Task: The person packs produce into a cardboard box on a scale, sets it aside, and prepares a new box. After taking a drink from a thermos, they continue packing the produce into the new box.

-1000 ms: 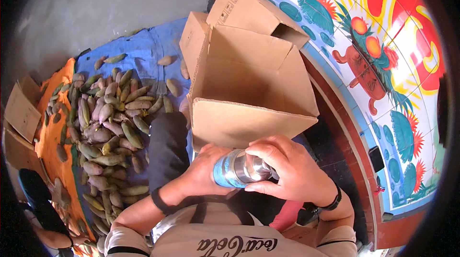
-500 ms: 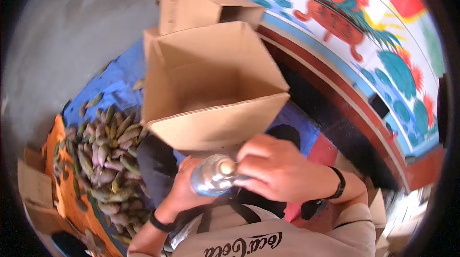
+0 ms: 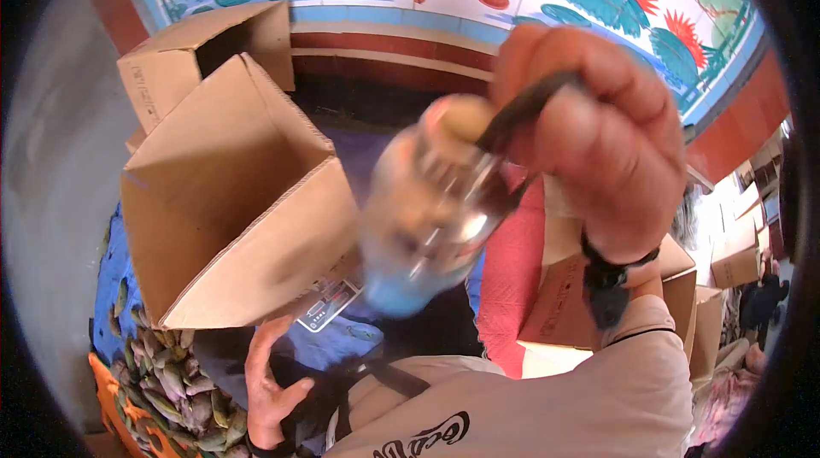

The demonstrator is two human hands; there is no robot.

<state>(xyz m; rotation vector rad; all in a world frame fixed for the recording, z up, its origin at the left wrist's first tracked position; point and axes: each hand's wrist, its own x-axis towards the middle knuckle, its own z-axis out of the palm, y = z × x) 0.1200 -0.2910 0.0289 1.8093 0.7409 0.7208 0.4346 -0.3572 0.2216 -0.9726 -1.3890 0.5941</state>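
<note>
In my right hand (image 3: 598,133), raised close to the camera, the fingers are closed around the dark strap of a clear bottle (image 3: 418,219). The bottle hangs tilted and is blurred by motion, with a pale top and a bluish bottom. Low on the left, my left hand (image 3: 273,381) holds nothing, its thumb and fingers apart near the lower edge of the cardboard box (image 3: 265,261). That box stands in front of me with its top open and its inside bare.
Behind the box sits another carton (image 3: 162,73). Many purplish-green tubers (image 3: 175,385) lie on blue and orange sheeting at the left. A red padded cloth (image 3: 512,287) and more cartons (image 3: 564,304) are at the right, below a painted tile wall (image 3: 478,5). Far right, a person (image 3: 760,308) is visible.
My right hand has lifted the bottle up and to the right by its strap. My left hand has let go of it and opened. The camera view has turned to the right.
</note>
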